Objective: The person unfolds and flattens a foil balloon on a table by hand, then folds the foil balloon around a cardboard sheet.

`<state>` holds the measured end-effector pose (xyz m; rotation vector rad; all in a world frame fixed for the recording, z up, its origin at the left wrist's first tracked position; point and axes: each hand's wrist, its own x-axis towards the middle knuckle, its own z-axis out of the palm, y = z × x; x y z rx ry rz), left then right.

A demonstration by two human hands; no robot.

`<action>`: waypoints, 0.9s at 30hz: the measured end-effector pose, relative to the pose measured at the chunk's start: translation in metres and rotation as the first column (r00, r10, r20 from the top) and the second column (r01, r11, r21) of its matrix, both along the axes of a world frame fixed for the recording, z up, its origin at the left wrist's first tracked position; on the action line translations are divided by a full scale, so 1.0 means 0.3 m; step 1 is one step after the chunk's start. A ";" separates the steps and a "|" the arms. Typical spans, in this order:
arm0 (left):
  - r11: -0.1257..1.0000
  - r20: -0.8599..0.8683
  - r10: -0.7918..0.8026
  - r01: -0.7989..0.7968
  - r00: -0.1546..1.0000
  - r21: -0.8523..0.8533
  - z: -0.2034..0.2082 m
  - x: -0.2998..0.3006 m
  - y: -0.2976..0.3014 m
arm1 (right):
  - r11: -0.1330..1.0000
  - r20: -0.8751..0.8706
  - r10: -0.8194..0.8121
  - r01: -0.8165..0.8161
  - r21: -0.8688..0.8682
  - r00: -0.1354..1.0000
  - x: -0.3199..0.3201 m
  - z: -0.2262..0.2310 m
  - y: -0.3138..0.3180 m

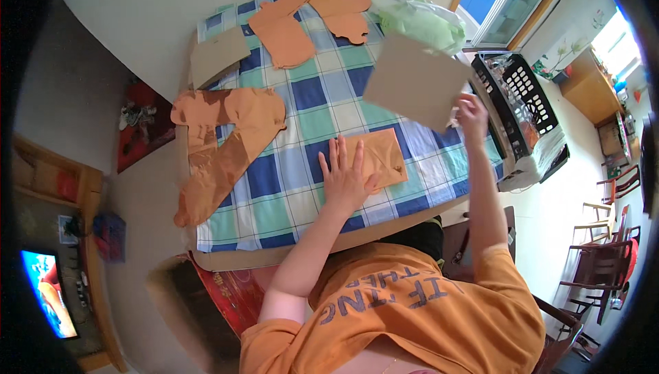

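My left hand (347, 180) lies with its fingers spread on a flat, folded orange-copper packet (386, 154) and the checked cloth beside it. At its right, my right hand (472, 117) grips the lower right corner of a square greyish-brown cardboard sheet (415, 79), held tilted above the table. Something small and white shows at its fingertips, too small to name. Left of my left hand, a large shiny copper foil shape (240, 134), like an uninflated balloon, lies flat. Two more orange foil shapes, one (285, 31) nearer and another (341, 10) beyond it, rest at the far side.
A blue, green and white checked tablecloth (319, 103) covers the table. Another cardboard piece (221, 57) lies at the far left. A pale green plastic bag (425, 20) sits at the far right, near a black slatted crate (525, 92) of goods. A lit screen (48, 291) stands at left.
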<state>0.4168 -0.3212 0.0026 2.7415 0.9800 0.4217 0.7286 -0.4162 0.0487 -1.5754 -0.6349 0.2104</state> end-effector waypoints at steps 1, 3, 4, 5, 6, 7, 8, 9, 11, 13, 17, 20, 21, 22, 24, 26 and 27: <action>1.000 -0.008 -0.013 0.013 1.000 -0.022 0.006 0.007 -0.003 | 0.999 0.030 -0.001 0.002 -0.050 1.000 -0.012 -0.064 0.069; 0.999 -0.015 -0.029 0.028 0.999 -0.038 0.016 0.019 -0.011 | 0.984 0.203 -0.022 0.057 -0.170 0.979 -0.023 -0.180 0.168; 0.999 -0.003 -0.026 0.026 1.000 -0.034 0.017 0.008 -0.010 | 0.975 0.218 0.012 0.038 -0.220 0.976 -0.067 -0.189 0.211; 0.999 0.011 -0.027 0.028 1.000 -0.029 0.018 0.001 -0.011 | 0.963 0.235 0.042 0.024 -0.269 0.971 -0.107 -0.194 0.235; 0.999 0.010 -0.022 0.022 1.000 -0.025 0.022 -0.006 -0.016 | 0.964 0.234 0.046 0.018 -0.265 0.971 -0.132 -0.197 0.242; 0.997 0.033 -0.076 0.076 0.997 -0.018 0.025 -0.012 -0.025 | 0.938 0.268 0.119 -0.020 -0.347 0.956 -0.153 -0.199 0.239; 0.991 0.058 -0.132 0.133 0.990 -0.012 0.028 -0.017 -0.036 | 0.902 0.298 0.192 -0.049 -0.428 0.935 -0.171 -0.194 0.229; 0.992 0.057 -0.127 0.128 0.990 -0.013 0.022 -0.026 -0.047 | 0.902 0.297 0.197 -0.054 -0.429 0.934 -0.192 -0.186 0.220; 0.979 0.031 -0.199 0.201 0.979 -0.041 0.010 -0.035 -0.064 | 0.844 0.201 0.282 -0.143 -0.516 0.938 -0.227 -0.155 0.191; 0.984 0.050 -0.173 0.174 0.984 -0.027 -0.010 -0.039 -0.061 | 0.839 0.169 0.300 -0.176 -0.515 0.939 -0.272 -0.125 0.173; 0.990 0.069 -0.142 0.142 0.988 -0.002 -0.015 -0.015 -0.041 | 0.829 0.204 0.302 -0.151 -0.538 0.931 -0.284 -0.110 0.155; 0.993 0.100 -0.116 0.116 0.988 -0.003 -0.019 0.015 -0.004 | 0.825 0.212 0.308 -0.150 -0.544 0.927 -0.277 -0.114 0.153; 0.994 0.101 -0.111 0.111 0.989 -0.002 -0.019 0.022 0.011 | 0.820 0.232 0.323 -0.148 -0.554 0.918 -0.276 -0.115 0.153; 0.994 0.092 -0.103 0.104 0.990 -0.011 -0.019 0.027 0.025 | 0.820 0.234 0.327 -0.152 -0.553 0.916 -0.282 -0.118 0.153; 0.996 0.081 -0.086 0.088 0.993 -0.019 -0.013 0.031 0.037 | 0.904 0.524 0.251 -0.004 -0.427 0.814 -0.331 -0.082 0.174; 0.997 0.023 -0.082 0.082 0.996 -0.004 -0.001 0.039 0.034 | 0.889 0.598 0.387 -0.111 -0.444 0.702 -0.353 -0.084 0.205; 0.997 0.023 -0.082 0.082 0.996 -0.004 0.008 0.042 0.033 | 0.857 0.658 0.499 -0.205 -0.473 0.565 -0.361 -0.088 0.216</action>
